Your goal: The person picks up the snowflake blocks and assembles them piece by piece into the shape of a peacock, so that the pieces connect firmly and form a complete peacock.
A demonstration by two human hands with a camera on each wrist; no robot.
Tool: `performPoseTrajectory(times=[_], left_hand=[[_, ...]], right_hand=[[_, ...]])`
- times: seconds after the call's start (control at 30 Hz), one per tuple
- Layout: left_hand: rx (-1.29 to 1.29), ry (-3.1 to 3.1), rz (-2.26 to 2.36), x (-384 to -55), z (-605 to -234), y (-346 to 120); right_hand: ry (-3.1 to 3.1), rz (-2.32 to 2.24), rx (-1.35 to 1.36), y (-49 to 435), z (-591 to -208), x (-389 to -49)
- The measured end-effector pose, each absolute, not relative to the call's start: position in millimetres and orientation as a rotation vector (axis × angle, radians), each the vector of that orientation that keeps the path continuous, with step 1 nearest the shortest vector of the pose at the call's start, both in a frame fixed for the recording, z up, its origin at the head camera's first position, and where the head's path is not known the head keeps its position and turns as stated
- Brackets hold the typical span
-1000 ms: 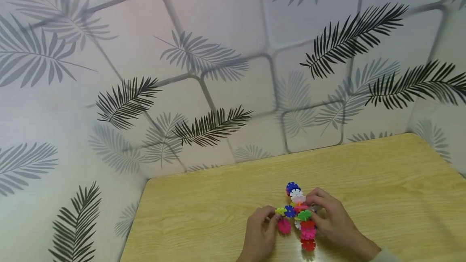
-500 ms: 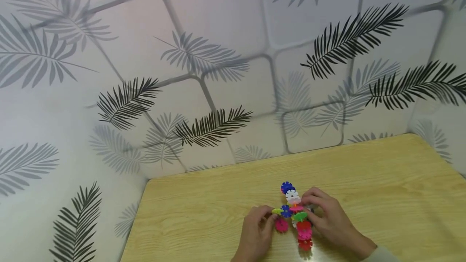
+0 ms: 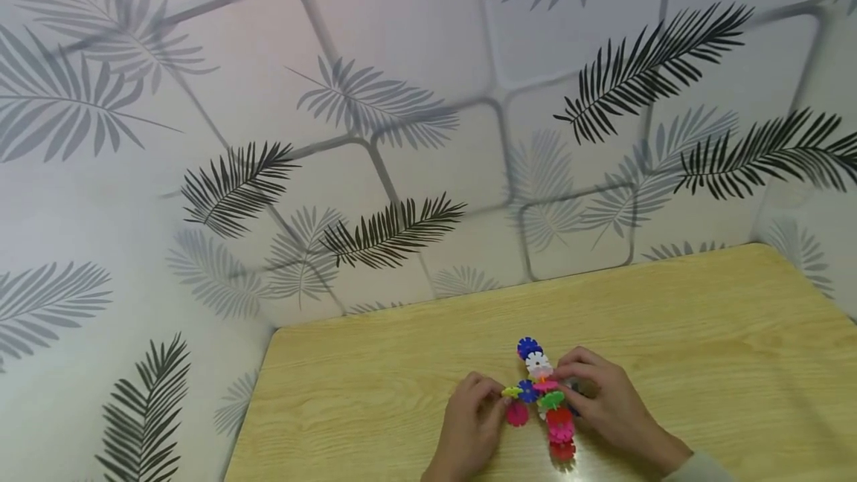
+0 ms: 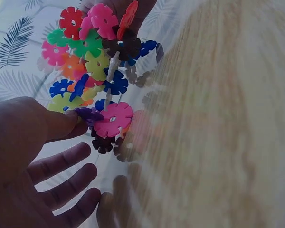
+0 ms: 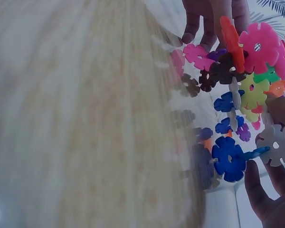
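A built figure of interlocking snowflake discs [image 3: 559,422] in many colours stands on the table between both hands. My left hand [image 3: 465,422] is at its left side. Thumb and index finger pinch a disc at the end of that arm, by a purple disc [image 4: 89,115] and a pink disc [image 4: 114,119]; the other fingers are spread. From the right, my right hand [image 3: 612,411] holds the figure's middle between thumb and fingers, by a grey disc [image 5: 274,145] and a blue disc [image 5: 229,159]. Its exact contact is partly hidden.
The figure is on a wood-grain table [image 3: 361,385] with a glossy surface that mirrors the discs. Behind the table's back edge rises a wall [image 3: 435,162] printed with leaves.
Over the last second the figure and both hands have shifted slightly left, mostly in the first half. The pinched left-end disc looks more edge-on than before. Both hands keep their hold.
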State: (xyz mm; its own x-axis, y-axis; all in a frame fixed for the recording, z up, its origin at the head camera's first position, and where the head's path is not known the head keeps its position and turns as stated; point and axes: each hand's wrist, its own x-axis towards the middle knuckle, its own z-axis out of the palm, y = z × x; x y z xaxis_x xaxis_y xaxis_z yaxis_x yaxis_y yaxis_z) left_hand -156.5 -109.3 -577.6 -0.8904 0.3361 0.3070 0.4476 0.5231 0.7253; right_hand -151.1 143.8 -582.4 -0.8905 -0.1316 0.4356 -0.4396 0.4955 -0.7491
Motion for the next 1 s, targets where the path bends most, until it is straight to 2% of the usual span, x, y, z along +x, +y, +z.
performPoseTrajectory(times=[0.3,0.8,1.0], left_hand=[[-0.846,-2.632,-1.315,-155.8,-573.1,-111.9],[-1.079,-2.639,-1.225,-150.0,-569.5,-100.2],[-1.204,-2.643,-1.289,-147.2,-565.8,-97.0]], right_hand=[[-2.511,1.371,0.54,157.3,-573.9,-167.5],[-2.656,1.815,0.428,170.0,-580.3,-209.4],[-2.723,1.843,0.54,175.3,-578.3,-229.9]])
